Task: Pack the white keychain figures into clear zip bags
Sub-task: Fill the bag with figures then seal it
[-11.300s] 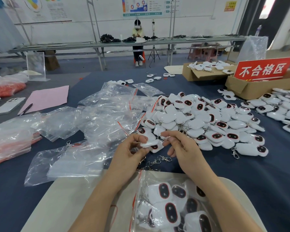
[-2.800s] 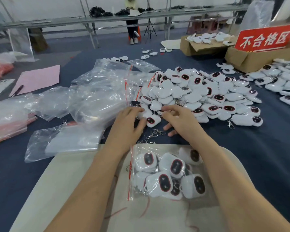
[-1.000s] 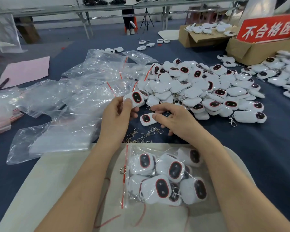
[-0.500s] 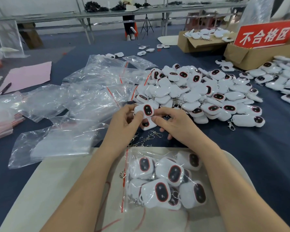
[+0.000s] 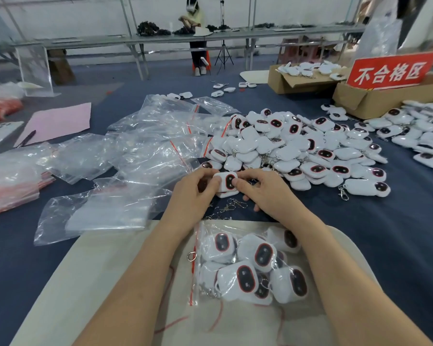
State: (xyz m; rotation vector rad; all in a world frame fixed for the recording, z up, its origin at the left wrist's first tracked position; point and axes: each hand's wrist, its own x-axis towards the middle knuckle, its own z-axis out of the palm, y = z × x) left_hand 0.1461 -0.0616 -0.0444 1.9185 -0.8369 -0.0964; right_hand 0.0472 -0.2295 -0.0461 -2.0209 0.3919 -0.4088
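Dark blue cloth desk (image 5: 398, 245), head view: left hand (image 5: 193, 196) and right hand (image 5: 268, 193) both pinch one white oval-faced keychain figure (image 5: 227, 182) between their fingers (image 5: 239, 183), near edge of big white figure pile (image 5: 298, 146). Loose clear zip bags (image 5: 140, 151) lie left. Filled clear zip bag (image 5: 250, 265) rests on beige board (image 5: 98, 283) between forearms.

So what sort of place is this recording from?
Most likely a small factory packing floor: a big loose pile of keychain figures, scattered clear zip bags, and cardboard boxes carrying a red sign.
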